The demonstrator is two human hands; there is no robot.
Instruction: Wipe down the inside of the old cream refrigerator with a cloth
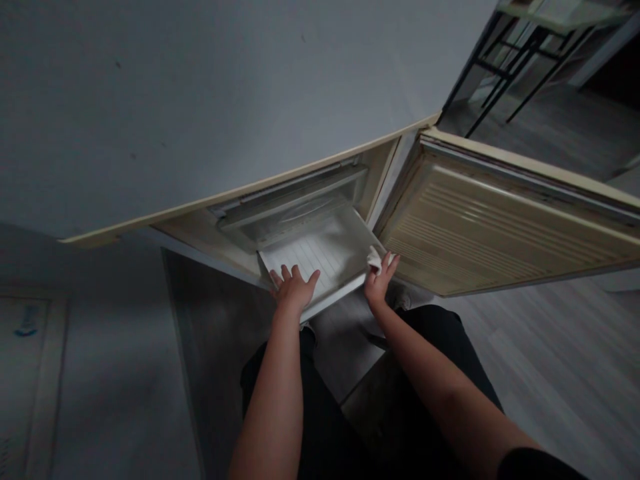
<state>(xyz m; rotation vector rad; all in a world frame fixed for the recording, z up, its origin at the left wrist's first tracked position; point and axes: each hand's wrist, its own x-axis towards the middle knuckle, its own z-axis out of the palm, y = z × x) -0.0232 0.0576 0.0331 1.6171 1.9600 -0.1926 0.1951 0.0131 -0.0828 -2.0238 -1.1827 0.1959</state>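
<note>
I look down at a small fridge whose door (500,227) stands swung out to the right. A white ribbed tray (320,257) sticks out of the compartment at its bottom. My left hand (294,288) rests flat on the tray's front left edge with fingers spread. My right hand (380,277) is at the tray's right front corner, fingers closed round a small white cloth (374,259). My legs in dark trousers are below.
The fridge's grey top (225,100) fills the upper left. A black metal-framed table (520,53) stands at the upper right on a pale wooden floor (560,360). A pale wall panel (30,373) is at the lower left.
</note>
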